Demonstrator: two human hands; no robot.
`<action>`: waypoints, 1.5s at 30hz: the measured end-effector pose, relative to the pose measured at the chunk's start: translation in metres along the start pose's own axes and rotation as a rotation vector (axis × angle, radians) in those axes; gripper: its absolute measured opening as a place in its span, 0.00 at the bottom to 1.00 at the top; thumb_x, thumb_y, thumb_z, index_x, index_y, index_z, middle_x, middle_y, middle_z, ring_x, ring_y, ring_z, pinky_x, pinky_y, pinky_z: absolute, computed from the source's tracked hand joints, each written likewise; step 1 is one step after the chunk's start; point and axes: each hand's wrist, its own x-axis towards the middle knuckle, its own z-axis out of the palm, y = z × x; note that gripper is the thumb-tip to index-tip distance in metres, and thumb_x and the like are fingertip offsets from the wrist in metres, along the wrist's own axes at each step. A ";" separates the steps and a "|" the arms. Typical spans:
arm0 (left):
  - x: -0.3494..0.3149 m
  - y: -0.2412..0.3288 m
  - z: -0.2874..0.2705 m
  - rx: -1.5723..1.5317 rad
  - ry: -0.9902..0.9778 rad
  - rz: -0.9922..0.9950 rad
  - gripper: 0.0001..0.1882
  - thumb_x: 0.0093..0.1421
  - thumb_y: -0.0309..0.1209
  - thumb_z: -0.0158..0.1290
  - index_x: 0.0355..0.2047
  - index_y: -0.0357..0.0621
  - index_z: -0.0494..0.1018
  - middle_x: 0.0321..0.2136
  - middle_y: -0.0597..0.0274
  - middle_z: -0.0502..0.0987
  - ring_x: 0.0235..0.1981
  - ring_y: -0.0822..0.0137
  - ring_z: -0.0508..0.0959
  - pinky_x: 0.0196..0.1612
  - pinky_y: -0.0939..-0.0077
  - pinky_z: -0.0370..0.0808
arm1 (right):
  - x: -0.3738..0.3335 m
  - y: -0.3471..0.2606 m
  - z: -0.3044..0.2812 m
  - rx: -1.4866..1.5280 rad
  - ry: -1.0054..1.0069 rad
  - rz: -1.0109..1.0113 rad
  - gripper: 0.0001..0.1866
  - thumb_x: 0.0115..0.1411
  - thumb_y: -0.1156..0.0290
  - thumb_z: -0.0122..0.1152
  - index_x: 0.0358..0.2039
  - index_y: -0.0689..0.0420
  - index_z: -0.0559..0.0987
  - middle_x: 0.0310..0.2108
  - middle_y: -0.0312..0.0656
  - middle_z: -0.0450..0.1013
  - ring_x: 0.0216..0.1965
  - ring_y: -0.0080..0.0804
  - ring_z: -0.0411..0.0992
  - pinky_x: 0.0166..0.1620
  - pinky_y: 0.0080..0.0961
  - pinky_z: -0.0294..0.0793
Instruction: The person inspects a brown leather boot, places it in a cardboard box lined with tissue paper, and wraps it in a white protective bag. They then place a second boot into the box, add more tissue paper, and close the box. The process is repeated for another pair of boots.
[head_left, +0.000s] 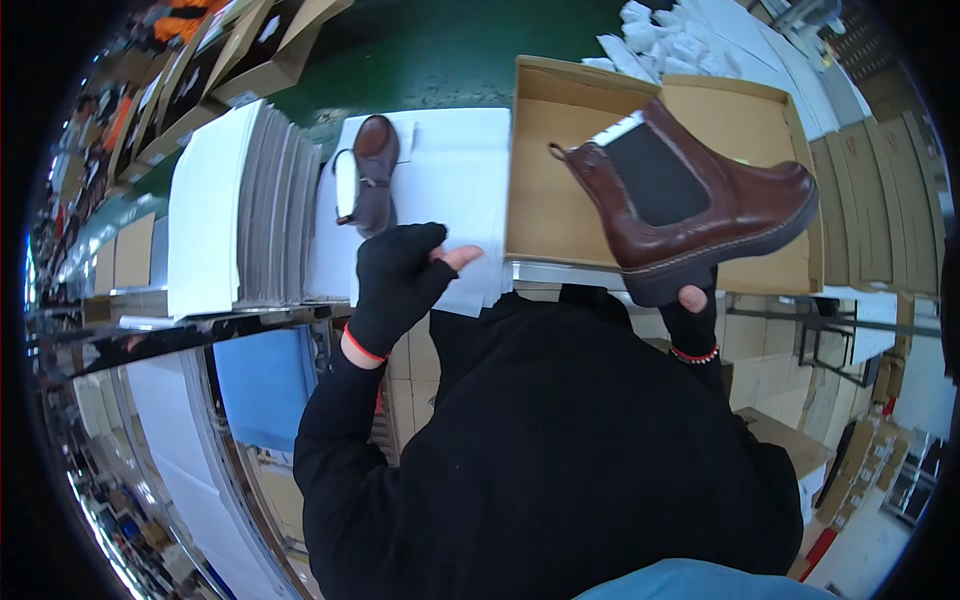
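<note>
A brown Chelsea boot (745, 182) with a dark elastic side panel and thick dark sole is held up over an open cardboard box (550, 165). My right hand (690, 318), in a black fingerless glove, grips the boot from below near the heel; most of its fingers are hidden behind the sole. My left hand (403, 275), gloved alike, is curled closed with its bare thumb sticking out, over white paper sheets (465, 170). Nothing shows in it. Just beyond it, a second brown boot (375, 165) lies on the paper.
A tall stack of white paper (215, 210) stands left of the sheets. Crumpled white paper (655, 40) lies beyond the box. Flat cartons (865, 200) stand in a row at the right, and open cardboard boxes (265, 70) stand at the far left.
</note>
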 end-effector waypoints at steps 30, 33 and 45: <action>0.069 0.026 0.035 -0.143 0.262 0.273 0.27 0.39 0.18 0.64 0.44 0.44 0.77 0.35 0.61 0.79 0.35 0.62 0.75 0.40 0.72 0.70 | 0.044 -0.040 0.033 -1.359 -0.264 -0.845 0.30 0.47 0.77 0.65 0.52 0.42 0.75 0.56 0.37 0.68 0.58 0.48 0.63 0.62 0.52 0.56; 0.068 0.027 0.032 -0.119 0.269 0.301 0.27 0.38 0.18 0.64 0.43 0.44 0.77 0.34 0.61 0.79 0.34 0.62 0.75 0.40 0.72 0.70 | 0.043 -0.041 0.033 -1.369 -0.273 -0.849 0.29 0.48 0.77 0.64 0.52 0.42 0.75 0.55 0.37 0.69 0.58 0.48 0.63 0.62 0.51 0.57; 0.059 0.018 0.033 -0.137 0.278 0.238 0.27 0.35 0.17 0.65 0.41 0.41 0.77 0.34 0.58 0.79 0.36 0.60 0.76 0.42 0.71 0.71 | 0.045 -0.044 0.030 -1.321 -0.238 -0.928 0.29 0.47 0.82 0.65 0.50 0.44 0.75 0.53 0.39 0.70 0.59 0.47 0.63 0.63 0.49 0.57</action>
